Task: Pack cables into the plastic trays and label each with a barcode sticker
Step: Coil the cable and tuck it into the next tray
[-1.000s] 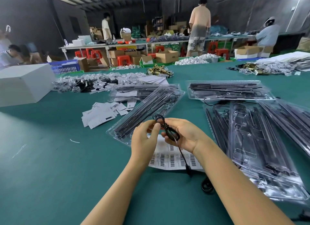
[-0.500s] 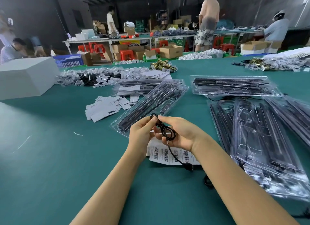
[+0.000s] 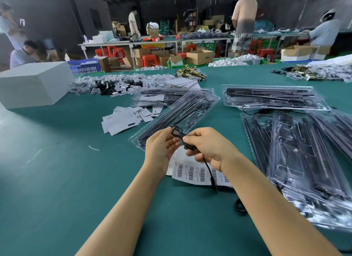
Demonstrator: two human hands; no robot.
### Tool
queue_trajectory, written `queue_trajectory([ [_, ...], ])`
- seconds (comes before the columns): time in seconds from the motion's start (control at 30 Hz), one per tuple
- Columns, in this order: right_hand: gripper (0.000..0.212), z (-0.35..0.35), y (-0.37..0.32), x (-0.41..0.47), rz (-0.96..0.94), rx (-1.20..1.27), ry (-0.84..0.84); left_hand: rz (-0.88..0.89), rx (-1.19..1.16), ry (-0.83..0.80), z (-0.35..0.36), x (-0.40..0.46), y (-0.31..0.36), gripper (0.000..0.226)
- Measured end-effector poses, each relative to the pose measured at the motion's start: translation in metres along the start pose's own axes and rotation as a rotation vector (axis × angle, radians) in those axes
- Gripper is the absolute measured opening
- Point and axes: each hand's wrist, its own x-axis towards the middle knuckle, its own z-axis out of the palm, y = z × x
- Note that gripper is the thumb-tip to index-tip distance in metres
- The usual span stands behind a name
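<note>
The left hand pinches the upper loop of the thin black cable between thumb and fingertips, while the right hand has its fingers curled round the gathered middle of the coil; the cable's tail hangs down to a plug lying over the white sheet of barcode stickers. Judging from this, the step is coiling the lead small enough for its pocket in the clear plastic tray just beyond the hands, so the loops should be kept even and tight, the tail drawn in, and the bundle pressed into the pocket without springing open

Compared with a second ago, the hands sit closer together and the loop looks smaller; the tray and sticker sheet lie as before
</note>
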Motion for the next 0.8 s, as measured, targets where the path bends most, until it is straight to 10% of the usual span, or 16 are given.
queue_trajectory([
  [0.1, 0.011, -0.002, -0.002, 0.001, -0.041, 0.011, 0.048, 0.221, 0.291, 0.037, -0.002, 0.001, 0.0, 0.016],
  [0.3, 0.012, -0.013, -0.006, 0.003, -0.001, 0.111, 0.053, 1.196, 1.314, -0.174, -0.015, 0.004, 0.004, 0.042],
  [0.8, 0.015, -0.045, -0.013, -0.001, -0.06, -0.082, 0.076, 1.106, 1.322, -0.283, -0.012, -0.001, 0.008, 0.015],
])
